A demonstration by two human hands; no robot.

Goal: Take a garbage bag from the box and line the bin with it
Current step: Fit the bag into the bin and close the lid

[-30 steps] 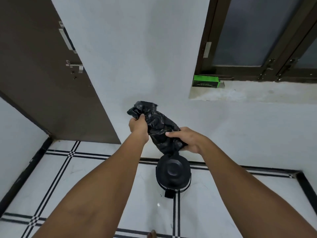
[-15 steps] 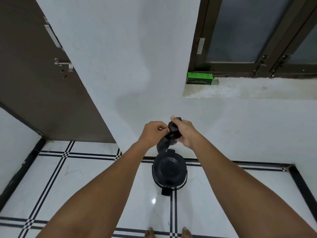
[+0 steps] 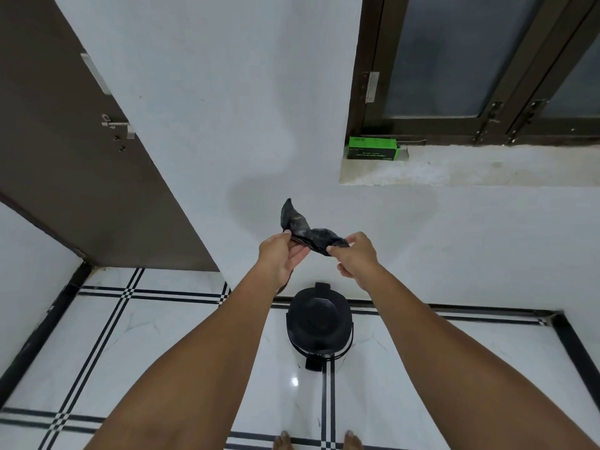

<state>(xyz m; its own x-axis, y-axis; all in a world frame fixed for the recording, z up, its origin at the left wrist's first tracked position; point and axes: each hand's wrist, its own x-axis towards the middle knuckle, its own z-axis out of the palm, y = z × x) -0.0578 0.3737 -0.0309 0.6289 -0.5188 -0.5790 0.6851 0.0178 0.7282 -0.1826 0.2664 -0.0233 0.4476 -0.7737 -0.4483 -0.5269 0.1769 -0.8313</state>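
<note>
Each grip is pinched shut on the same thing: the left hand (image 3: 281, 254) clamps one end of a crumpled black plastic garbage bag (image 3: 303, 229) between thumb and fingers, and the right hand (image 3: 355, 253) clamps the other end, so the film stretches between them in the air in front of the white wall. One loose corner pokes up above the left hand.

In the head view the bag hangs above and just behind a small round black pedal bin (image 3: 319, 323) that stands on the white tiled floor (image 3: 162, 319) with its lid closed. The green cardboard box (image 3: 372, 148) of bags sits well apart on the window ledge (image 3: 470, 167).

The bag looks bunched, its mouth not yet found. To do this step well, it seems best to work the fingertips along the edge until the two layers slide apart, then shake it open. The lid will need lifting, probably by the front pedal, before the bag can go in.
</note>
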